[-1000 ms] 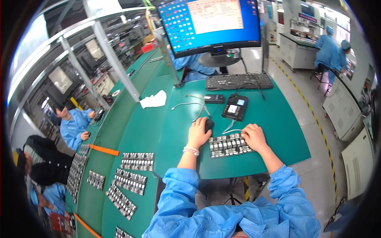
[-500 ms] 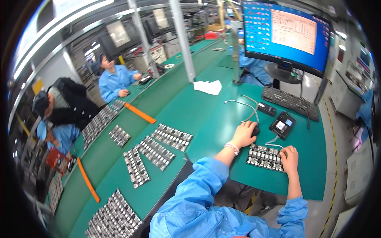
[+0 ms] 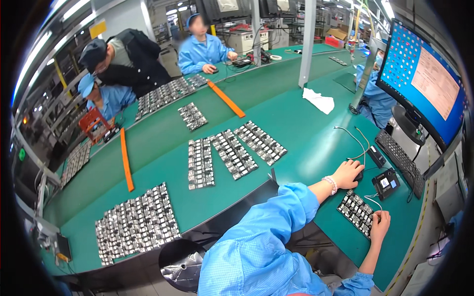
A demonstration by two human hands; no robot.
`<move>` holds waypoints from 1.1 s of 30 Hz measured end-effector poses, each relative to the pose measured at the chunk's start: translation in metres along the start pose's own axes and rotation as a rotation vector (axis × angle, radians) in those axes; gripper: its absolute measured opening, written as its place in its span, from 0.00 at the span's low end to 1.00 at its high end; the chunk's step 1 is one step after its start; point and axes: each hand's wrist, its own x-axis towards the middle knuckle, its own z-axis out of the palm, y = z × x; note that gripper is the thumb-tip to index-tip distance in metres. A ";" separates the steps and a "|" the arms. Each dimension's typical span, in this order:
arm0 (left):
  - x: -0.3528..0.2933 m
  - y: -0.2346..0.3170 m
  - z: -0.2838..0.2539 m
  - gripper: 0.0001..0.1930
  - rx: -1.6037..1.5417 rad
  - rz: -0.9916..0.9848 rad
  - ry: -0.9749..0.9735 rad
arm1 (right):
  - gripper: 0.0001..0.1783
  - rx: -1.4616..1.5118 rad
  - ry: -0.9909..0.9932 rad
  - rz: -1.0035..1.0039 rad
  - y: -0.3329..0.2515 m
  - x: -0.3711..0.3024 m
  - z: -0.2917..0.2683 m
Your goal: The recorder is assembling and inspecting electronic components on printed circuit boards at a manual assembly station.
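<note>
My left hand, with a beaded bracelet at the wrist, is closed over a dark computer mouse, which it mostly hides. Just below it a panel of small circuit boards lies flat on the green mat. My right hand pinches the end of a thin white cable at the panel's right edge. The fingers cover the plug, so its exact seating cannot be seen. From there the cable runs to a small black device with a lit screen.
A keyboard and tilted monitor stand at right. Several more board panels lie left on the green bench. Orange strips cross the belt lane. A white cloth sits near a post. Other people work across the bench.
The view has swung left, so everything sits further right and the left bench shows more. Both hands keep their places, on the mouse and at the cable end.
</note>
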 end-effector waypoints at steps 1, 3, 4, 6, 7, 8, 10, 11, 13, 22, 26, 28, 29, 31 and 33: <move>0.001 -0.001 0.001 0.34 0.002 -0.014 0.006 | 0.06 -0.002 0.003 0.002 0.000 0.001 0.001; 0.001 -0.002 0.003 0.35 -0.031 -0.005 0.007 | 0.06 0.027 -0.014 0.009 -0.001 0.002 0.000; 0.001 -0.004 0.004 0.35 -0.027 -0.007 0.012 | 0.05 0.026 -0.013 0.005 0.001 0.002 0.000; 0.003 -0.005 0.005 0.35 -0.026 -0.011 0.011 | 0.04 0.019 -0.006 -0.012 0.007 0.004 0.000; 0.004 -0.006 0.006 0.35 -0.027 0.004 0.012 | 0.04 0.023 -0.019 -0.018 0.008 0.003 0.001; 0.003 -0.007 0.009 0.35 -0.029 0.005 0.016 | 0.04 0.022 -0.019 -0.010 0.009 0.003 0.001; 0.004 -0.006 0.009 0.35 -0.032 0.000 0.011 | 0.04 0.007 -0.026 -0.009 0.015 0.003 0.002; 0.004 -0.006 0.008 0.35 -0.034 0.004 0.007 | 0.04 0.008 -0.032 -0.011 0.015 0.003 0.003; 0.001 -0.008 0.008 0.35 -0.034 0.000 0.019 | 0.05 0.005 -0.025 -0.001 0.010 0.003 0.004; 0.001 -0.003 0.006 0.34 -0.051 0.006 -0.014 | 0.05 0.027 -0.016 0.025 0.000 0.002 -0.002; 0.010 0.007 -0.002 0.32 -0.059 0.078 0.052 | 0.04 -0.012 0.050 -0.023 -0.004 0.001 -0.013; 0.011 0.007 -0.009 0.31 -0.099 0.085 0.009 | 0.03 -0.058 0.057 0.013 -0.012 0.001 -0.012; 0.011 0.008 -0.014 0.30 -0.118 0.069 -0.040 | 0.03 -0.030 0.035 0.031 -0.010 0.003 -0.010; 0.004 -0.004 -0.017 0.31 -0.063 0.064 -0.029 | 0.03 -0.039 0.048 -0.006 -0.022 0.008 -0.003; 0.002 -0.009 -0.023 0.31 -0.082 0.022 -0.079 | 0.03 -0.048 0.062 0.004 -0.022 0.009 0.003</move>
